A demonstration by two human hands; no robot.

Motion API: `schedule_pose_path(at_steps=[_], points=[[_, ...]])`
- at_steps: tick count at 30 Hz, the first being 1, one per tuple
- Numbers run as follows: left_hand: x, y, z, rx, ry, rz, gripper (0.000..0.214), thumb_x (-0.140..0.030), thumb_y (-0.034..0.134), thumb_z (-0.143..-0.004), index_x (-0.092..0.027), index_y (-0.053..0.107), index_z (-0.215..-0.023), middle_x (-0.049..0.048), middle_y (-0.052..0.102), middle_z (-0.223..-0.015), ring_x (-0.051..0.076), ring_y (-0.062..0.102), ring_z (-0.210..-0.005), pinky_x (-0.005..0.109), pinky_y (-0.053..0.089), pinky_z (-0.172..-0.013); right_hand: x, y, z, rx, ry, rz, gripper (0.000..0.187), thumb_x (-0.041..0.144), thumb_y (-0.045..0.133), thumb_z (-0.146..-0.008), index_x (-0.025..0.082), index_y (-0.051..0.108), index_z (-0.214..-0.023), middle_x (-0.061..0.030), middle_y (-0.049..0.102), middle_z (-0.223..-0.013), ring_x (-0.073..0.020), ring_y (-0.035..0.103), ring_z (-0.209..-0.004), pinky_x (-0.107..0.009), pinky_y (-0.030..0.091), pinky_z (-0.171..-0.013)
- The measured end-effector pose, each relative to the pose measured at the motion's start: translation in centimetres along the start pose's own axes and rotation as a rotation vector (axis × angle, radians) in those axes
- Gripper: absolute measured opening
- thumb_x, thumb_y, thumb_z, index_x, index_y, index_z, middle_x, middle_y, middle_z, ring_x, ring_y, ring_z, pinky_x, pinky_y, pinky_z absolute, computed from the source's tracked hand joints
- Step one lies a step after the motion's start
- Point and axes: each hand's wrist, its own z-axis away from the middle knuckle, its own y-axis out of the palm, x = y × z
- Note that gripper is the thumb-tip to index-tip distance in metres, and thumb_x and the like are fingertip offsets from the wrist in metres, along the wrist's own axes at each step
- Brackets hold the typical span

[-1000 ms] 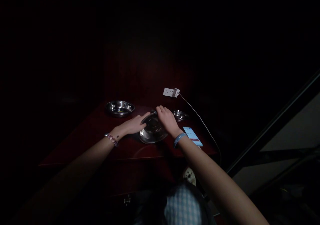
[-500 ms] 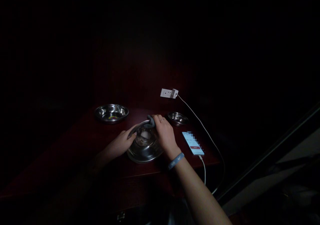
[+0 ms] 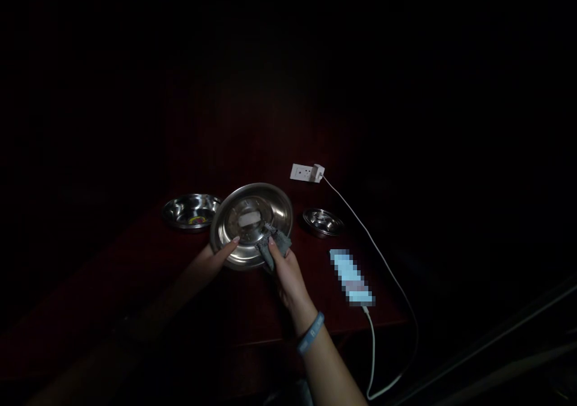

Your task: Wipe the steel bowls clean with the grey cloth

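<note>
A shiny steel bowl [image 3: 246, 211] is tilted up above the dark red table [image 3: 189, 286], its inside facing me. My left hand [image 3: 215, 258] grips the bowl's lower left rim, thumb on the inside. My right hand [image 3: 288, 277], with a blue wristband, pinches a small grey cloth [image 3: 274, 242] against the bowl's lower right inside. Both hands are closed on what they hold.
Two more steel bowls rest on the table: one at the left [image 3: 190, 211] with something coloured inside, a smaller one at the right [image 3: 323, 221]. A phone [image 3: 351, 276] lies near the right edge, on a white cable [image 3: 383, 262] running to a wall socket [image 3: 307, 172]. The room is very dark.
The bowl has been lifted off the table and tipped up toward me. My right hand with the cloth has moved from the far rim to the lower right inside.
</note>
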Motion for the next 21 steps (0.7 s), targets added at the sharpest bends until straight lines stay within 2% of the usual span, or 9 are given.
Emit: schedule_pose_path(at_steps=[2, 5, 9, 13, 17, 21], points=[[-0.9, 0.3, -1.5, 0.02, 0.067, -0.004, 0.054, -0.04, 0.067, -0.077, -0.016, 0.059, -0.124, 0.0105, 0.066, -0.125, 0.027, 0.057, -0.122, 0.039, 0.042, -0.107, 0.3, 0.4, -1.8, 0.023, 0.049, -0.086, 0.043, 0.044, 0.066, -0.079, 0.016, 0.063, -0.111, -0.0096, 0.071, -0.105, -0.0222, 0.069, -0.095, -0.036, 0.054, -0.087], [-1.2, 0.9, -4.2, 0.037, 0.128, 0.009, 0.048, -0.039, 0.065, -0.078, -0.017, 0.061, -0.12, 0.0095, 0.065, -0.127, 0.028, 0.056, -0.123, 0.042, 0.04, -0.108, -0.3, 0.5, -5.0, -0.016, 0.028, -0.121, 0.037, 0.042, 0.06, -0.082, 0.016, 0.062, -0.11, -0.0111, 0.069, -0.111, -0.0223, 0.068, -0.1, -0.036, 0.056, -0.088], [0.4, 1.8, -7.3, 0.13, 0.104, 0.089, 0.049, -0.039, 0.069, -0.074, -0.014, 0.064, -0.116, 0.0125, 0.07, -0.118, 0.029, 0.058, -0.119, 0.045, 0.042, -0.105, -2.0, -0.2, -8.4, -0.163, 0.021, -0.2, 0.032, 0.039, 0.059, -0.081, 0.019, 0.062, -0.106, -0.0106, 0.069, -0.115, -0.0216, 0.067, -0.105, -0.035, 0.055, -0.088], [2.6, 2.5, -9.2, 0.211, 0.08, 0.251, 0.044, -0.032, 0.066, -0.078, -0.014, 0.062, -0.118, 0.013, 0.071, -0.113, 0.028, 0.062, -0.115, 0.046, 0.044, -0.103, -3.1, -1.3, -10.2, -0.204, 0.015, -0.289, 0.034, 0.036, 0.069, -0.073, 0.018, 0.064, -0.102, -0.0096, 0.07, -0.111, -0.0212, 0.069, -0.099, -0.035, 0.054, -0.088], [4.1, 2.5, -10.4, 0.16, 0.054, 0.329, 0.045, -0.027, 0.066, -0.079, -0.015, 0.06, -0.122, 0.0118, 0.071, -0.114, 0.027, 0.063, -0.113, 0.047, 0.045, -0.102, -4.1, -1.7, -11.6, -0.203, -0.01, -0.318, 0.037, 0.035, 0.072, -0.07, 0.016, 0.064, -0.1, -0.0107, 0.071, -0.109, -0.0221, 0.068, -0.099, -0.036, 0.054, -0.09], [4.9, 1.8, -11.4, 0.109, 0.047, 0.391, 0.049, -0.022, 0.066, -0.078, -0.014, 0.056, -0.126, 0.0128, 0.07, -0.116, 0.027, 0.063, -0.113, 0.047, 0.045, -0.103, -5.4, -1.2, -12.5, -0.192, -0.003, -0.306, 0.029, 0.036, 0.066, -0.074, 0.017, 0.065, -0.097, -0.0098, 0.071, -0.11, -0.0212, 0.068, -0.102, -0.035, 0.053, -0.093]])
